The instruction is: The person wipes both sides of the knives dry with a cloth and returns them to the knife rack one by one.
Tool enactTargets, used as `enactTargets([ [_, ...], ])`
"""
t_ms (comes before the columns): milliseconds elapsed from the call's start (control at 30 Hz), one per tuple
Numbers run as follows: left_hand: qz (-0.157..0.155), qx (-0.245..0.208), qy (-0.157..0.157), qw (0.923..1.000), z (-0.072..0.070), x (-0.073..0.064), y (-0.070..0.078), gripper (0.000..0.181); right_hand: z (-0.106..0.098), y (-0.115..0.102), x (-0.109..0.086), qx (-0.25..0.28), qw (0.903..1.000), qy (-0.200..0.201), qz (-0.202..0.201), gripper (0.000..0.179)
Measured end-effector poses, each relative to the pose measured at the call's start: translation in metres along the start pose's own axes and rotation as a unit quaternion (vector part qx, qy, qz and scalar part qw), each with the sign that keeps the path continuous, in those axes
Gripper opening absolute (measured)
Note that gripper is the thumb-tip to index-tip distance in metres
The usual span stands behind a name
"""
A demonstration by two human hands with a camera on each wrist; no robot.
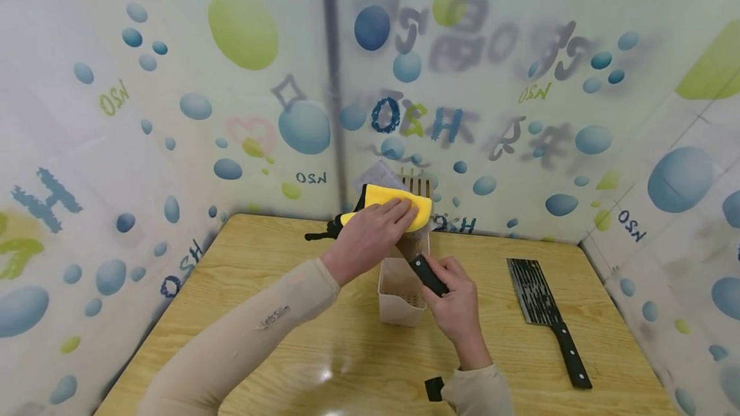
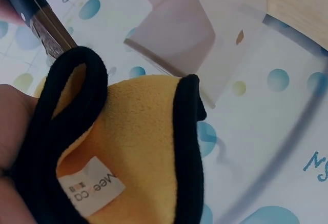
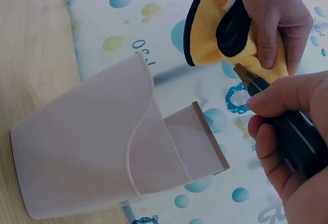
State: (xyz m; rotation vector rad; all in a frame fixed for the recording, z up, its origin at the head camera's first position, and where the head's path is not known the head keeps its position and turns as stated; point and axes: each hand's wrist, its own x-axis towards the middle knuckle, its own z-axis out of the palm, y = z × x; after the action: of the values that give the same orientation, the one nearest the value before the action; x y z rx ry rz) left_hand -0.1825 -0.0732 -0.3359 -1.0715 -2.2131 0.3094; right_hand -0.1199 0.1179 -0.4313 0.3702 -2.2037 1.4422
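Note:
My left hand (image 1: 370, 233) holds a folded yellow cloth (image 1: 378, 194) with black edging, wrapped over the blade of a knife. A printed white label (image 2: 92, 185) shows inside the cloth in the left wrist view. My right hand (image 1: 459, 303) grips the knife's black riveted handle (image 1: 429, 276). Only a short stretch of blade (image 1: 409, 248) near the handle shows; the cloth hides the rest. Both hands are above a pale knife holder (image 1: 399, 314) that stands on the table, its front compartment having slots in the bottom.
A cleaver (image 1: 534, 294) with a black handle lies on the wooden table (image 1: 324, 352) to the right. Behind the holder, a slotted upright piece (image 1: 417, 185) and a greyish sheet (image 1: 378, 175) stick up. Patterned walls (image 1: 491, 95) enclose the table's back and sides.

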Motion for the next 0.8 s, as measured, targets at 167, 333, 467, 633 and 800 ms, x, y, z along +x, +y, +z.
enactTargets([
  [167, -0.008, -0.006, -0.002, 0.9999, 0.004, 0.001, -0.004, 0.044, 0.001, 0.000, -0.002, -0.002, 1.0000, -0.006, 0.007, 0.047],
  [333, -0.002, -0.004, -0.009, 1.0000, 0.004, 0.001, -0.005, 0.047, 0.001, 0.000, -0.002, -0.005, 0.9999, -0.008, 0.004, 0.047],
  [467, 0.022, 0.004, -0.009, 0.9997, 0.002, 0.000, -0.001, 0.050, 0.000, -0.001, -0.002, -0.005, 0.9999, -0.009, 0.007, 0.048],
  [633, 0.046, 0.005, -0.005, 0.9989, 0.003, -0.003, 0.005, 0.049, 0.000, -0.001, -0.001, -0.005, 1.0000, -0.006, 0.001, 0.048],
  [800, 0.064, 0.012, -0.009, 0.9979, 0.004, -0.007, 0.009, 0.050, 0.000, -0.001, -0.001, -0.003, 1.0000, -0.006, 0.000, 0.047],
])
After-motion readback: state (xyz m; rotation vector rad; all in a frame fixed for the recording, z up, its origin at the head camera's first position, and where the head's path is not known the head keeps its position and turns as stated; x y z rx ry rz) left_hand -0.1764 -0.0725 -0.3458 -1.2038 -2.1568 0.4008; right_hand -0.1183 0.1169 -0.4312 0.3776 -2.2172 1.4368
